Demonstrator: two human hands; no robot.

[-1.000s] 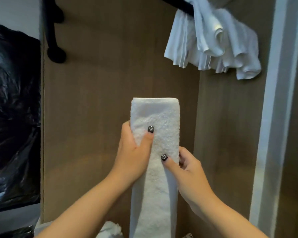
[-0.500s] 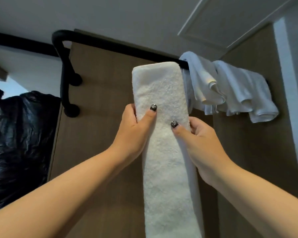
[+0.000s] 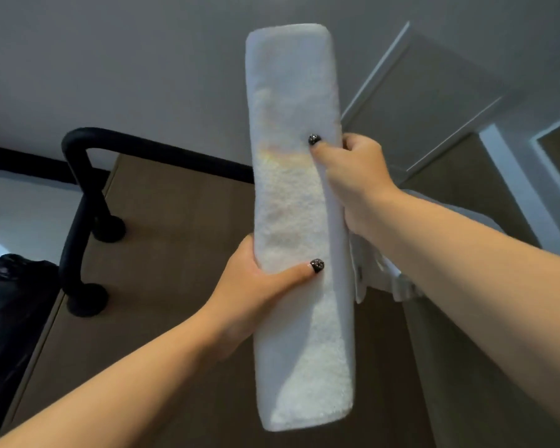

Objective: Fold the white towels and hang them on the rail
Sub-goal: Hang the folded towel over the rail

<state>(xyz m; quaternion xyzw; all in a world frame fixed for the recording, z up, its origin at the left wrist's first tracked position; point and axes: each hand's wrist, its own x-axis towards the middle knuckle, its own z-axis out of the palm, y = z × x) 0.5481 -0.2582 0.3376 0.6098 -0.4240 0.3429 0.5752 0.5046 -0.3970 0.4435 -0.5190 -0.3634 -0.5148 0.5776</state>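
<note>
White terry, folded into a long narrow strip: the towel [image 3: 299,221] is held upright in front of the black rail [image 3: 162,150], its top end well above the bar and its lower end well below it, so it crosses the rail but is not yet draped over it. The left hand [image 3: 256,286] grips the strip below the rail, thumb pressed across the front face and fingers hidden behind. The right hand [image 3: 353,176] pinches the strip's right edge at about rail height, thumb on the front, fingers curled round the back. To the right along the rail, partly hidden by the right forearm, other white towels [image 3: 379,270] already hang. So the folding of this towel looks finished and at least part of the hanging is done; what remains, as I judge it, is to tip this strip over the bar and let both halves fall even
</note>
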